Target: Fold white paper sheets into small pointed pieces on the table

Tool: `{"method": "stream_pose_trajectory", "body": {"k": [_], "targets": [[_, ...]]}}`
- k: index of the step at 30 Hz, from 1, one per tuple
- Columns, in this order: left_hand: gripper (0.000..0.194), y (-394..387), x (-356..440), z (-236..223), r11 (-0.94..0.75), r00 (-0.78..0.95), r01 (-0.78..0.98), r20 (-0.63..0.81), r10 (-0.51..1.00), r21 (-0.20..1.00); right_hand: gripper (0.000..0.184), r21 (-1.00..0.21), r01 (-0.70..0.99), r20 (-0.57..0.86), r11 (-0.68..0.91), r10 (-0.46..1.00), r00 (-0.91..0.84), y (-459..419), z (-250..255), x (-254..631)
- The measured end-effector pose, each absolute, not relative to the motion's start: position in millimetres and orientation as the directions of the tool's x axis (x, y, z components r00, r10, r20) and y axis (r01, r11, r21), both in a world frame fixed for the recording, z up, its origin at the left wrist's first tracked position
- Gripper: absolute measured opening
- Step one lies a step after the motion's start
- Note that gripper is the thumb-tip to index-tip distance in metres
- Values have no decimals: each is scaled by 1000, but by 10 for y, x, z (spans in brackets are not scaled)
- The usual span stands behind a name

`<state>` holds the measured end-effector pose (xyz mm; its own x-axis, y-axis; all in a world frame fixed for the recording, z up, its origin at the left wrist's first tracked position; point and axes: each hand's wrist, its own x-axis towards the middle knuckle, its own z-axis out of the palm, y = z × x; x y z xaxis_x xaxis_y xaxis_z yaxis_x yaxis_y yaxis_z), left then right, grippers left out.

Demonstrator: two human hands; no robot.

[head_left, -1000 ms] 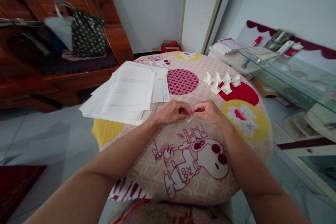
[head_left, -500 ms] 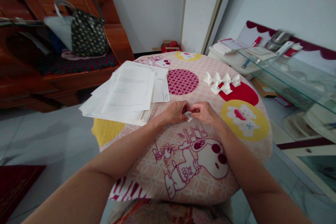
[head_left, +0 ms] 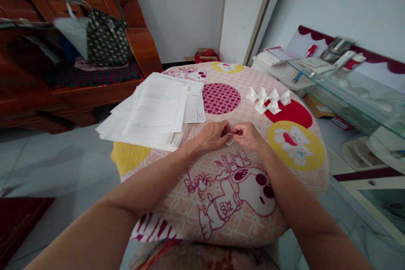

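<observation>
My left hand [head_left: 211,136] and my right hand [head_left: 248,135] meet at the middle of a round table covered with a pink cartoon cloth [head_left: 228,185]. Both pinch a small folded piece of white paper [head_left: 230,140] between their fingertips, just above the cloth. Most of the paper is hidden by the fingers. Several finished small folded paper shapes [head_left: 268,99] lie in a cluster at the far right of the table. A stack of white printed sheets [head_left: 155,112] lies to the left of my left hand.
A glass-topped shelf [head_left: 354,88] with papers and tins stands at the right. A wooden bench [head_left: 95,80] with a dark patterned bag [head_left: 106,40] is at the back left. Grey tiled floor [head_left: 57,164] lies left of the table.
My hands have drawn closer together around the small paper, and the fingers have shifted slightly on it. Everything else on the table has stayed put.
</observation>
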<state>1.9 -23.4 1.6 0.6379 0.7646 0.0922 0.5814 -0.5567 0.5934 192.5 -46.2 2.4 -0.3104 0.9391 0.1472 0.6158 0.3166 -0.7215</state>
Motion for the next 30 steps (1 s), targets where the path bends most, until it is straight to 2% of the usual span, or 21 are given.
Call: {"method": "stream_pose_trajectory", "body": {"k": [6,14,17,22,26,30], "targets": [[11,-251,31,55,-554,613,620,98,784,555,8,-735,610,140,295,947,-290,-470,31,1925],[3,-122,-78,25,-428,555,543,74,829,723,13,-710,624,162,326,938,-306,-475,34,1929],[5,-109,-89,35,-405,554,522,62,830,750,17,-662,661,167,354,929,-330,-488,46,1914],[9,-99,-112,41,-359,571,464,36,820,810,10,-551,747,147,372,925,-352,-519,84,1858],[13,-70,-154,30,-340,598,407,34,801,848,12,-445,799,187,404,915,-359,-525,56,1823],[14,-27,-190,-1,-336,613,378,39,789,863,11,-399,799,218,449,893,-393,-517,3,1822]]}}
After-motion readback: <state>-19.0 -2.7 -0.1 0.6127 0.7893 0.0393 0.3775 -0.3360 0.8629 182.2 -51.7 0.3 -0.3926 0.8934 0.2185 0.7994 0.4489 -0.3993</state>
